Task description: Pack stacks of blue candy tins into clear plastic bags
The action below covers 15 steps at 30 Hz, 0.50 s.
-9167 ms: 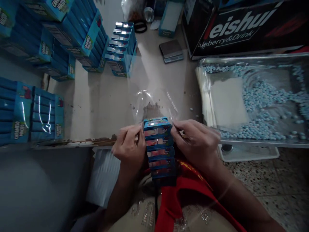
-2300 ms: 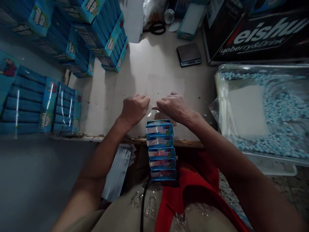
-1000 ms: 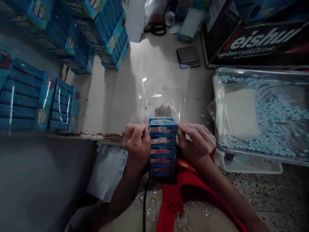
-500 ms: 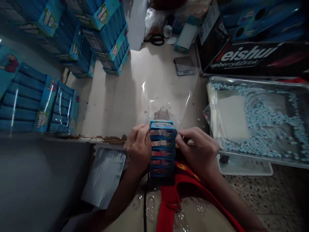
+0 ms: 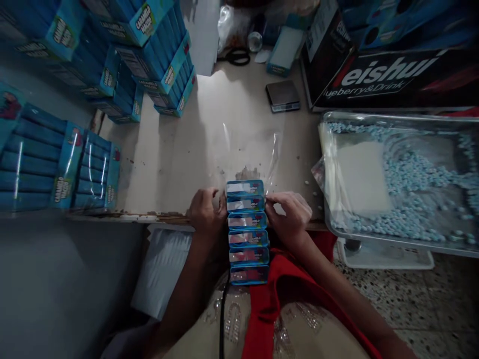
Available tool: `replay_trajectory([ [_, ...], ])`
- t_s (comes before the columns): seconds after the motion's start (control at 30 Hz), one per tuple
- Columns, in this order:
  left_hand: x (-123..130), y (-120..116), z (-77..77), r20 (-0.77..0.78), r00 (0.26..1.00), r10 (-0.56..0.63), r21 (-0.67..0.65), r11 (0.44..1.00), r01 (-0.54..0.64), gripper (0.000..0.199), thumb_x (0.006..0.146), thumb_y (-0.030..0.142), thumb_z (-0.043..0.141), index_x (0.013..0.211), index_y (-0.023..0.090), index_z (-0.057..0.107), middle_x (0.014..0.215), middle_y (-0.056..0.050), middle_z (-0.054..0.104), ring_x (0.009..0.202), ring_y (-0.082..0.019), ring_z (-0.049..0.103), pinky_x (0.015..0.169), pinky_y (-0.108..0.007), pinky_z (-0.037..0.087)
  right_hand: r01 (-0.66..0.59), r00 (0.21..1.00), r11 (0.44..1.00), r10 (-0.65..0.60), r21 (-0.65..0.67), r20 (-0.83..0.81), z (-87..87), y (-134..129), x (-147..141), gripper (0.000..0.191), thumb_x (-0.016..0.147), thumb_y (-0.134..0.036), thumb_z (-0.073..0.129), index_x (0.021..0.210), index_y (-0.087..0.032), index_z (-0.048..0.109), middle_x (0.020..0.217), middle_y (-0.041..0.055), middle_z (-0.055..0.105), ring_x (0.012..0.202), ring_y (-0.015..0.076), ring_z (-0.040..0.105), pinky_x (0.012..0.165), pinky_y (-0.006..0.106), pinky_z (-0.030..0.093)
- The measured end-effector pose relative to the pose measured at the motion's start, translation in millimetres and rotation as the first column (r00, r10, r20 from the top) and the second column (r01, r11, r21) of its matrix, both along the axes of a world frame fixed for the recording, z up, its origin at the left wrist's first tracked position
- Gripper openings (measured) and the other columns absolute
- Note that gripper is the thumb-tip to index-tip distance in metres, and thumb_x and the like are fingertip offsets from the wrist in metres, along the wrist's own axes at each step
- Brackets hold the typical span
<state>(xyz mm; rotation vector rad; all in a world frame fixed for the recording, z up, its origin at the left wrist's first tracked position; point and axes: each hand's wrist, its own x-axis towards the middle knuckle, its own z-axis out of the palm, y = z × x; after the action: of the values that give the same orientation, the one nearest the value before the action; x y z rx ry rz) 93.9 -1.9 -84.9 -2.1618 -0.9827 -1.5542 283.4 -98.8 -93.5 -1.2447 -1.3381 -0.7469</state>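
Note:
A row of several blue candy boxes [image 5: 248, 238] runs from the table's front edge toward my body, their ends facing up. Clear plastic film [image 5: 275, 149] stretches over the table just beyond the row. My left hand [image 5: 208, 208] is closed at the row's left side, thumb and fingers pinched near the second box. On the right side my right hand [image 5: 288, 213] pinches thumb and forefinger at the film's edge beside the same box. What the left fingertips hold is too small to make out.
Stacks of blue boxes [image 5: 157, 60] stand at the left. A scale [image 5: 283, 95], scissors [image 5: 238, 57] and a black carton [image 5: 389, 82] lie farther back. A metal tray [image 5: 404, 241] of small blue candies is at the right.
The row of boxes has tilted so more of their upper ends show. Both hands have shifted slightly, the right one inward, and the film beyond the row has changed shape.

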Motion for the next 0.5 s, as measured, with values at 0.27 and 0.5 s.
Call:
replay_trajectory([
  [0.27,-8.6,-4.6,-4.8,-0.121,0.974,-0.192,-0.199,0.966,0.166,0.029,0.106,0.020,0.052,0.080,0.021,0.064,0.077,-0.002,0.068,0.067,-0.017,0.063,0.063,-0.029,0.044,-0.127,0.991,0.988,0.123,-0.086,-0.054,0.2,6.1,5.4,0.012,0.102,-0.017,0.063,0.094,-0.021,0.071,0.084,-0.0002,0.079,0.075,0.0129,0.075,0.071,0.025,0.057],
  [0.5,-29.3,-22.0,2.2,-0.154,0.873,-0.463,-0.389,0.840,0.377,0.020,0.099,0.015,0.054,0.082,0.022,0.059,0.082,-0.002,0.067,0.073,-0.015,0.065,0.065,-0.025,0.051,-0.285,0.957,0.956,0.280,-0.070,-0.070,-6.1,-21.0,3.8,0.016,0.094,-0.009,0.072,0.086,-0.021,0.065,0.079,-0.0006,0.078,0.070,0.0136,0.076,0.066,0.026,0.056],
])
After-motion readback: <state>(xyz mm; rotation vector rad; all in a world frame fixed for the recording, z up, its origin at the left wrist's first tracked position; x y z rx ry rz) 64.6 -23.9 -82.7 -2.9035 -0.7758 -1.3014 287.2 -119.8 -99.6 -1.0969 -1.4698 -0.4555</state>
